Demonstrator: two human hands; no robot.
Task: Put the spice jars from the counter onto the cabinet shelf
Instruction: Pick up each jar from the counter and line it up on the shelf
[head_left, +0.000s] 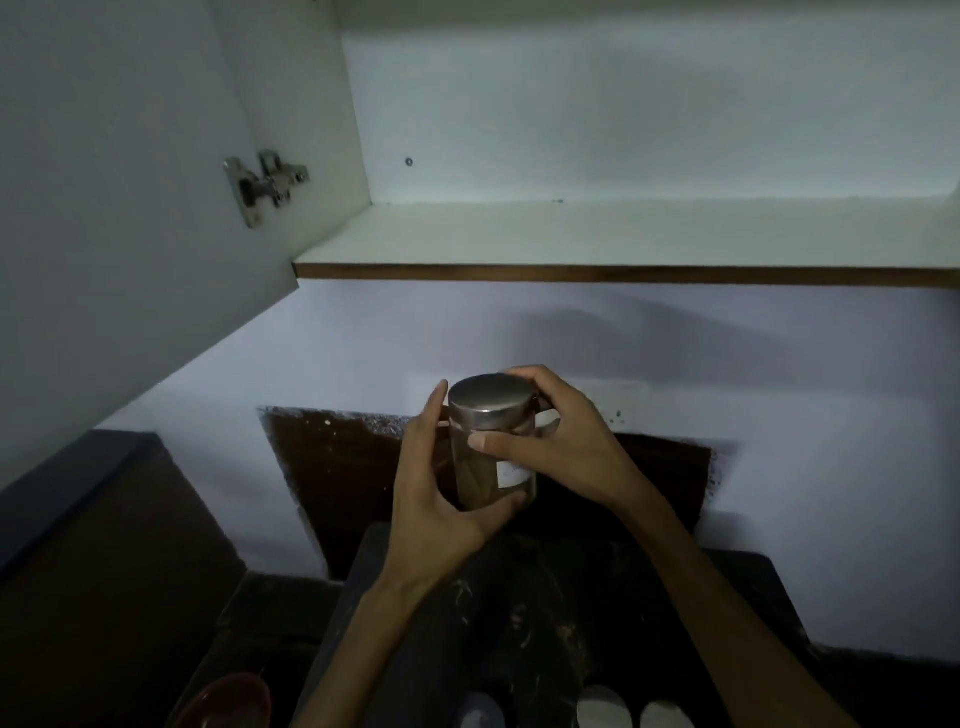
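I hold one spice jar with both hands, up in the air below the cabinet shelf and above the dark counter: my left hand wraps round its bottom and side, and my right hand curls round the top by the lid. The jar looks like hard, see-through glass with a smooth, round, shiny metal lid, so I think it is a bit heavy, slippery and easy to break. I think the best place to hold it is round the middle, not only by the lid, and the flat white shelf looks smooth and hard.
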